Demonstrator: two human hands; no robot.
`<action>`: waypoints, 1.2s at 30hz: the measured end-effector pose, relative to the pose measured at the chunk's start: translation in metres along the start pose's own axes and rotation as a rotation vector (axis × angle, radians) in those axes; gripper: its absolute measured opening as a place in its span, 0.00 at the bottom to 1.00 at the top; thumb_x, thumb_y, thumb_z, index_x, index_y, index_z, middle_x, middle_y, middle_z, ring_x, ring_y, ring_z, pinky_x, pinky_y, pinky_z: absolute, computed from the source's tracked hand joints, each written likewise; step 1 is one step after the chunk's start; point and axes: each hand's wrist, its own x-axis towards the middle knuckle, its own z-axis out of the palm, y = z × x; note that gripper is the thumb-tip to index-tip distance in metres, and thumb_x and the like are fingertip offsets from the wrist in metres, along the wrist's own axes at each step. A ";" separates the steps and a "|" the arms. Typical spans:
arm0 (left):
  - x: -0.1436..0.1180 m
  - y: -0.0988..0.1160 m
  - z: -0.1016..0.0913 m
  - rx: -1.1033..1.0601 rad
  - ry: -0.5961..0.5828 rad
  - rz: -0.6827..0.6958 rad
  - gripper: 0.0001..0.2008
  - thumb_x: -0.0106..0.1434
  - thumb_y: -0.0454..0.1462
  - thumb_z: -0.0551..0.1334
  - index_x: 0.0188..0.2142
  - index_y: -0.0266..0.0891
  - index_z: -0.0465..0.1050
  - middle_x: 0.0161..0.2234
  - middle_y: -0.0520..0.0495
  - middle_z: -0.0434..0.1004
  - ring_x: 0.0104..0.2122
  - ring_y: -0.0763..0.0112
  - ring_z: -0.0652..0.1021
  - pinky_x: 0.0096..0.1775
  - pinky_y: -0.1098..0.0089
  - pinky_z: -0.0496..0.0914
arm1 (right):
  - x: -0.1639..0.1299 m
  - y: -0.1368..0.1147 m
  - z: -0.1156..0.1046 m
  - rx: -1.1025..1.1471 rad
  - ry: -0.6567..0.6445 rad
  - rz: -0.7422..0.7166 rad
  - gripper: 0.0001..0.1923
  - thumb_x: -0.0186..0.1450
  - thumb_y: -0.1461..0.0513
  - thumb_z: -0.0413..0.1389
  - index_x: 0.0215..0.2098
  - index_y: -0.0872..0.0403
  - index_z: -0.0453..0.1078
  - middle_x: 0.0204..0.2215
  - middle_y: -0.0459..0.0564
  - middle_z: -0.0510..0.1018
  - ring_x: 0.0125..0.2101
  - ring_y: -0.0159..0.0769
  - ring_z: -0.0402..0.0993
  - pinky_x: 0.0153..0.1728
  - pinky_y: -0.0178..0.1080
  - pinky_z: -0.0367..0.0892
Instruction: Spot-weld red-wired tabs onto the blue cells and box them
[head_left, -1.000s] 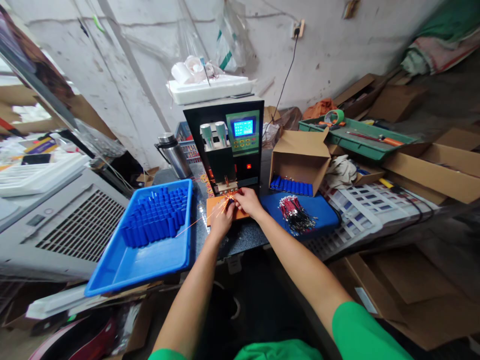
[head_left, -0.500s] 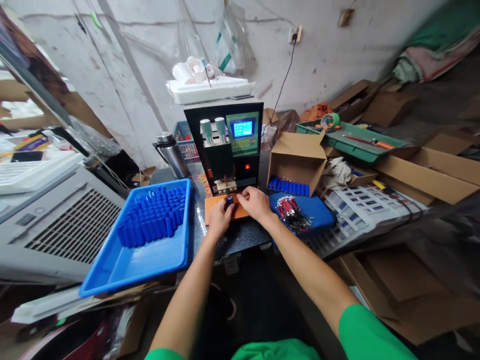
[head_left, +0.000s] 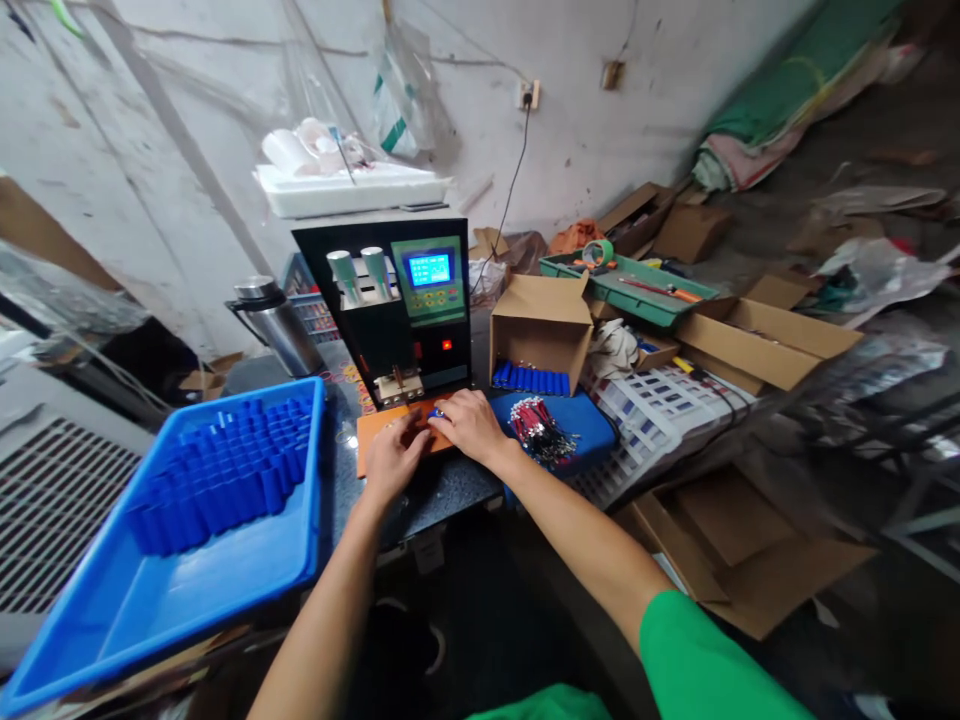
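Note:
A spot welder (head_left: 439, 350) with a lit blue screen (head_left: 430, 268) stands on the table, its electrodes (head_left: 398, 382) above an orange board (head_left: 369, 440). My right hand (head_left: 471, 425) pinches a blue-wrapped cylindrical cell (head_left: 435, 412) over this board; its fingers cover most of it. Beside it, my left hand (head_left: 393, 458) rests on the board with thumb and bent fingers apart, nothing visible between them. Leads with red and black wires (head_left: 541, 430) lie bunched on a blue pad (head_left: 592, 428), right of my right hand.
At left, a blue tray (head_left: 315, 500) holds many upright blue cells (head_left: 225, 470). A steel flask (head_left: 277, 325) stands behind it. Right of the welder, a cardboard box (head_left: 541, 325) contains a row of blue cells (head_left: 532, 379). Further right are a green tray (head_left: 637, 290) and a white crate (head_left: 652, 415).
The blue cell has gone from my left hand to my right hand's fingertips. Both hands have drawn together in front of the electrodes. The view has swung to the right.

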 end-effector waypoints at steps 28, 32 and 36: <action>-0.020 0.002 0.001 -0.149 -0.015 -0.009 0.15 0.63 0.37 0.60 0.48 0.39 0.77 0.43 0.44 0.82 0.43 0.61 0.80 0.49 0.62 0.73 | -0.009 -0.027 0.006 0.123 0.038 -0.076 0.07 0.69 0.59 0.57 0.38 0.55 0.74 0.36 0.54 0.77 0.41 0.43 0.68 0.42 0.41 0.59; -0.020 0.002 0.001 -0.144 -0.022 -0.020 0.15 0.63 0.36 0.60 0.48 0.40 0.77 0.44 0.44 0.82 0.45 0.61 0.80 0.51 0.62 0.72 | -0.009 -0.026 0.008 0.130 0.025 -0.067 0.08 0.69 0.59 0.56 0.38 0.56 0.74 0.36 0.54 0.77 0.41 0.43 0.68 0.43 0.42 0.59; -0.020 0.003 0.000 -0.127 -0.027 -0.019 0.14 0.63 0.36 0.60 0.47 0.40 0.78 0.43 0.44 0.82 0.45 0.60 0.80 0.51 0.61 0.72 | -0.009 -0.025 0.010 0.134 0.017 -0.071 0.08 0.69 0.59 0.56 0.39 0.56 0.74 0.36 0.55 0.77 0.41 0.43 0.69 0.43 0.42 0.60</action>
